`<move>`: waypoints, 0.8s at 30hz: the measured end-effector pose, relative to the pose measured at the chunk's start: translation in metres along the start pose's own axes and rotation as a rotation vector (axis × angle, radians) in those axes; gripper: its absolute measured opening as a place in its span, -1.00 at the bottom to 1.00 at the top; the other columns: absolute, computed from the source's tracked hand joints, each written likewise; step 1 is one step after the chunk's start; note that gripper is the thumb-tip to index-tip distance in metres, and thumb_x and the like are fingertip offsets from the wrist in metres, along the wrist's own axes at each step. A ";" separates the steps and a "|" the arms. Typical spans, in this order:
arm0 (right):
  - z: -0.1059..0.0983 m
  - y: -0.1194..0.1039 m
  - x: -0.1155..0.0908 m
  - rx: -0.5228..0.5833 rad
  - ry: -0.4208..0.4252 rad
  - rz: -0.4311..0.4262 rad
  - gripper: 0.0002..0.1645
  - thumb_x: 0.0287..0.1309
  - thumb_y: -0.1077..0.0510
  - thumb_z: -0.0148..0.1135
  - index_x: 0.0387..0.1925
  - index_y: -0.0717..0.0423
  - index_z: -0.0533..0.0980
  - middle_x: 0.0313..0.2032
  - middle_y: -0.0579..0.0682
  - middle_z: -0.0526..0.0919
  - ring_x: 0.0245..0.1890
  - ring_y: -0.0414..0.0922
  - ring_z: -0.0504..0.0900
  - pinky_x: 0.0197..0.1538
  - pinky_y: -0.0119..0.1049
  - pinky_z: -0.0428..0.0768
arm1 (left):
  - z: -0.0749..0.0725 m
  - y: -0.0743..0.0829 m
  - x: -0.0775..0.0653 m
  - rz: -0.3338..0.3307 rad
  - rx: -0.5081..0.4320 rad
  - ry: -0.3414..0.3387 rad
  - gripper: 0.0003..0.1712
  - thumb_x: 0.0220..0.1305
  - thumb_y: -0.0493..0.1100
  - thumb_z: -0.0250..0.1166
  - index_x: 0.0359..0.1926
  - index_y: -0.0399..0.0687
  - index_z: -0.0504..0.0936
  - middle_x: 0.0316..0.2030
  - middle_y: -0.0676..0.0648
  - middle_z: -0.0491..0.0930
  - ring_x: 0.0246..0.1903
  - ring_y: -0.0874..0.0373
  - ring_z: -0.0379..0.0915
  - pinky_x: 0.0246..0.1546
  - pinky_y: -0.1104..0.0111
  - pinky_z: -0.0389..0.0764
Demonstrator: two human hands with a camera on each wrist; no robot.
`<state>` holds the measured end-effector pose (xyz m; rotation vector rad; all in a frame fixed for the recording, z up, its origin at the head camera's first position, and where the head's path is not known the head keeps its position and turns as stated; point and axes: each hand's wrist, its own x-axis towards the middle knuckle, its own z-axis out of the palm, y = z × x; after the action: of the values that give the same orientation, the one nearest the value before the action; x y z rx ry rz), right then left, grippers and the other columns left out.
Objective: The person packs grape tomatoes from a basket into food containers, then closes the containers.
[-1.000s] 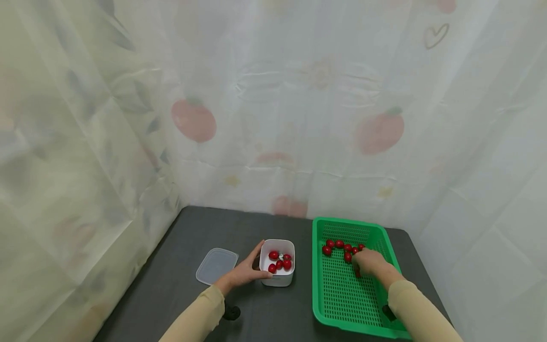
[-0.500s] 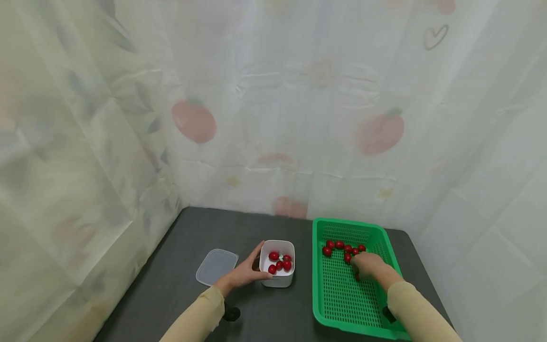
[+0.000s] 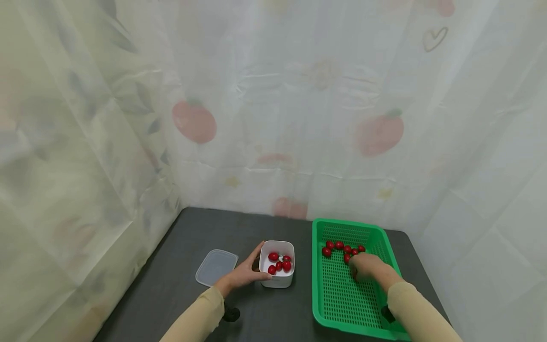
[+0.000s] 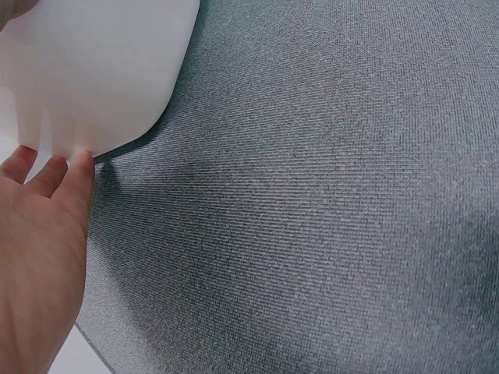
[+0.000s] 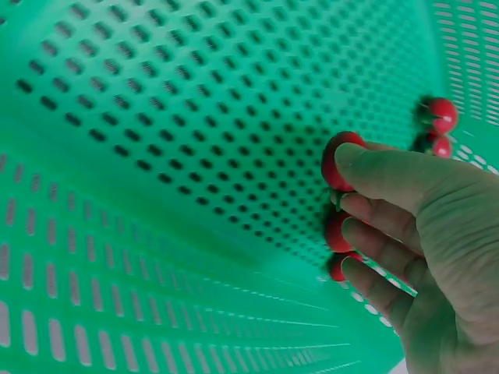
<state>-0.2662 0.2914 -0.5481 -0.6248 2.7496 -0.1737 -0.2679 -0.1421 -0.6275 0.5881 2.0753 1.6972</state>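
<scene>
On the left, my left hand (image 3: 245, 273) holds a white square container (image 3: 278, 281), its thumb along the near side and its fingers at the far left corner. Several red cherry tomatoes (image 3: 279, 266) lie inside it. The left wrist view shows fingertips against the wall of the white container (image 4: 101, 70). Over in the green basket (image 3: 316, 285), my right hand (image 3: 369, 267) pinches a cherry tomato (image 5: 330, 165) between thumb and forefinger. Beyond its fingertips, more tomatoes (image 5: 337, 231) rest on the basket floor, partly hidden by the fingers.
A translucent lid (image 3: 216, 267) lies flat on the dark table (image 3: 256, 318), left of the container. Loose cherry tomatoes (image 3: 339, 245) sit in the far half of the basket. Patterned curtains (image 3: 273, 118) hang behind the table and along both sides.
My right hand has shifted slightly left within the basket, its fingers closing around a tomato near them. The left hand and the container have stayed in place.
</scene>
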 end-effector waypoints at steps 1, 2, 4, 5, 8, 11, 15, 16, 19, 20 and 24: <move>-0.001 0.000 0.001 0.004 0.017 -0.014 -0.75 0.09 0.38 0.47 -0.43 -0.05 0.64 -0.43 -0.21 0.60 -0.41 -0.15 0.54 -0.30 -0.12 0.58 | 0.000 0.000 0.000 0.000 -0.001 0.001 0.29 0.29 -0.12 0.47 0.65 0.05 -0.35 0.56 -0.29 -0.07 0.42 -0.32 0.11 0.32 -0.08 0.35; -0.002 0.001 0.002 0.011 0.038 -0.031 -0.76 0.10 0.36 0.47 -0.42 -0.05 0.64 -0.43 -0.22 0.59 -0.40 -0.15 0.54 -0.30 -0.12 0.57 | 0.000 0.001 0.000 0.000 0.000 0.002 0.29 0.29 -0.12 0.47 0.65 0.05 -0.34 0.56 -0.29 -0.07 0.42 -0.32 0.11 0.32 -0.09 0.34; -0.006 0.002 0.005 0.018 0.086 -0.067 -0.80 0.15 0.32 0.46 -0.39 -0.05 0.63 -0.42 -0.25 0.58 -0.39 -0.18 0.51 -0.27 -0.10 0.57 | 0.000 0.001 -0.001 0.000 -0.001 0.002 0.29 0.29 -0.12 0.47 0.65 0.04 -0.35 0.56 -0.28 -0.07 0.43 -0.32 0.10 0.32 -0.09 0.34; -0.008 0.001 0.006 0.019 0.109 -0.086 -0.82 0.19 0.30 0.43 -0.37 -0.05 0.63 -0.43 -0.26 0.56 -0.39 -0.20 0.49 -0.21 -0.07 0.57 | 0.000 0.001 -0.001 0.000 -0.001 0.002 0.29 0.29 -0.12 0.47 0.65 0.04 -0.35 0.56 -0.28 -0.07 0.43 -0.32 0.10 0.32 -0.08 0.35; -0.017 -0.002 0.010 0.033 0.169 -0.146 -0.89 0.25 0.28 0.39 -0.28 0.00 0.67 -0.40 -0.26 0.57 -0.38 -0.22 0.46 -0.11 0.02 0.55 | 0.000 0.001 -0.001 0.004 -0.008 -0.001 0.29 0.29 -0.13 0.46 0.65 0.04 -0.35 0.57 -0.28 -0.07 0.43 -0.32 0.10 0.31 -0.04 0.37; -0.027 -0.010 0.015 0.045 0.213 -0.199 -0.87 0.29 0.27 0.34 -0.20 0.00 0.70 -0.35 -0.24 0.62 -0.36 -0.22 0.50 -0.02 0.07 0.54 | 0.000 -0.001 0.000 0.005 -0.015 -0.005 0.29 0.29 -0.14 0.46 0.65 0.04 -0.36 0.57 -0.28 -0.08 0.43 -0.32 0.09 0.30 -0.02 0.38; -0.037 -0.024 0.021 0.068 0.241 -0.213 -0.84 0.33 0.23 0.34 -0.10 -0.01 0.70 -0.20 -0.14 0.71 -0.16 -0.12 0.58 -0.03 0.01 0.57 | -0.001 -0.001 0.000 0.005 -0.020 -0.008 0.29 0.29 -0.14 0.46 0.65 0.03 -0.37 0.57 -0.27 -0.08 0.44 -0.31 0.09 0.31 -0.05 0.36; -0.040 -0.027 0.022 0.067 0.247 -0.212 -0.83 0.33 0.22 0.34 -0.08 -0.02 0.70 -0.18 -0.13 0.72 -0.12 -0.09 0.58 -0.03 0.00 0.57 | -0.001 -0.001 0.000 0.006 -0.023 -0.009 0.30 0.29 -0.14 0.46 0.65 0.03 -0.37 0.57 -0.28 -0.09 0.44 -0.32 0.08 0.32 -0.07 0.35; -0.046 -0.040 0.025 0.075 0.257 -0.213 -0.85 0.35 0.19 0.33 -0.08 -0.04 0.70 -0.16 -0.12 0.71 -0.08 -0.07 0.54 -0.11 -0.07 0.57 | -0.001 -0.001 0.001 0.012 -0.030 -0.014 0.29 0.29 -0.15 0.46 0.65 0.02 -0.37 0.57 -0.29 -0.11 0.44 -0.33 0.07 0.33 -0.12 0.31; -0.048 -0.045 0.026 0.081 0.262 -0.219 -0.86 0.36 0.18 0.33 -0.09 -0.05 0.70 -0.17 -0.13 0.70 -0.09 -0.08 0.53 -0.13 -0.08 0.56 | -0.001 -0.001 0.001 0.014 -0.033 -0.016 0.29 0.30 -0.15 0.46 0.65 0.01 -0.37 0.57 -0.29 -0.11 0.45 -0.33 0.06 0.34 -0.13 0.29; -0.054 -0.061 0.033 0.103 0.273 -0.246 -0.87 0.36 0.14 0.35 -0.10 -0.05 0.70 -0.21 -0.20 0.69 -0.11 -0.10 0.50 -0.14 -0.11 0.55 | -0.001 -0.001 0.001 0.019 -0.033 -0.019 0.29 0.30 -0.15 0.45 0.65 0.00 -0.38 0.58 -0.30 -0.13 0.45 -0.34 0.04 0.34 -0.15 0.27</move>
<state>-0.2881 0.2244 -0.4948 -0.9742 2.8870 -0.4866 -0.2695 -0.1421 -0.6282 0.6137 2.0306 1.7261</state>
